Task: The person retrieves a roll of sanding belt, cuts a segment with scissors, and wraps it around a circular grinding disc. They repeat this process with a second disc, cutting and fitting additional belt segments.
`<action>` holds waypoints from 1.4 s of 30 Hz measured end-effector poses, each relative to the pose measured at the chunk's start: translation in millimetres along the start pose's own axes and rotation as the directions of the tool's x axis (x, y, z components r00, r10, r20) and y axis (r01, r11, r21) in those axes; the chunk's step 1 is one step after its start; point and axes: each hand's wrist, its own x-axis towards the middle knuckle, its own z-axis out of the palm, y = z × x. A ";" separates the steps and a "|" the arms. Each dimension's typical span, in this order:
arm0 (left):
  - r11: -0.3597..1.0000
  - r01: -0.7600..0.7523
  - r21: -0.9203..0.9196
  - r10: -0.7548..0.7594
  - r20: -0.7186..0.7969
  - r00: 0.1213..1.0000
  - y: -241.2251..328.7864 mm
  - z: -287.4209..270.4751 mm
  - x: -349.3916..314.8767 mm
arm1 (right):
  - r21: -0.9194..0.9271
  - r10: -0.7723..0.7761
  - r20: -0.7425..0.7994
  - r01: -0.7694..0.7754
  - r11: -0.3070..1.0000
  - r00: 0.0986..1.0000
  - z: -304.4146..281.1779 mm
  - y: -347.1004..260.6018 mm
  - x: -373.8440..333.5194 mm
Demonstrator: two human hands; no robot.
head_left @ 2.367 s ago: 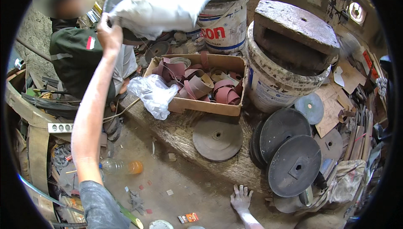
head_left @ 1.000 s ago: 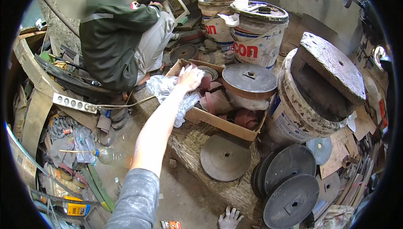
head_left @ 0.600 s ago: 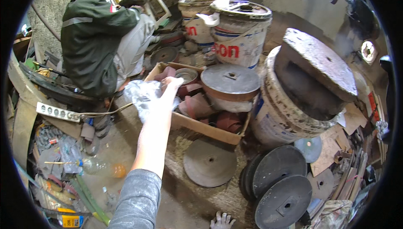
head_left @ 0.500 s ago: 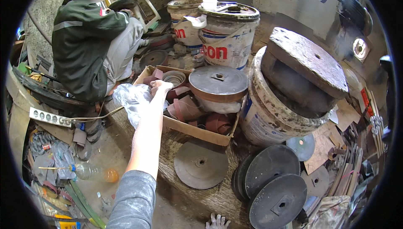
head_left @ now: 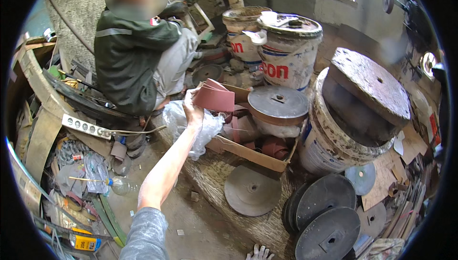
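Note:
My left hand (head_left: 193,109) is stretched out over the left side of a cardboard box (head_left: 250,154). Its fingers are closed around a loosely curled reddish-brown sandpaper strip (head_left: 214,97), lifted above the box. Crumpled clear plastic film (head_left: 202,138) lies beside that wrist. Inside the box are more sandpaper rolls (head_left: 274,148) and a grey-topped disc (head_left: 278,101) at the right. Low in the picture, my right hand (head_left: 260,253) rests with fingers spread, cut off by the lower edge; nothing shows in it.
A person (head_left: 136,64) in a dark green jacket crouches beyond the box, left. A dirty bucket (head_left: 334,138) holding a thick stone-like wheel (head_left: 372,83) stands right. Dark discs (head_left: 328,231) lean near front right, by a flat grey disc (head_left: 253,191). A white power strip (head_left: 86,125) lies left.
My left hand has come up out of the box with the sandpaper strip in it. The view has swung, shifting the scene rightward. My right hand stays low with fingers spread.

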 end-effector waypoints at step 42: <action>-0.349 0.700 -0.623 -0.726 0.652 0.219 285.6 -375.7 -482.4 | -0.129 -0.155 -0.326 0.118 0.985 0.933 -25.1 -20.7 14.5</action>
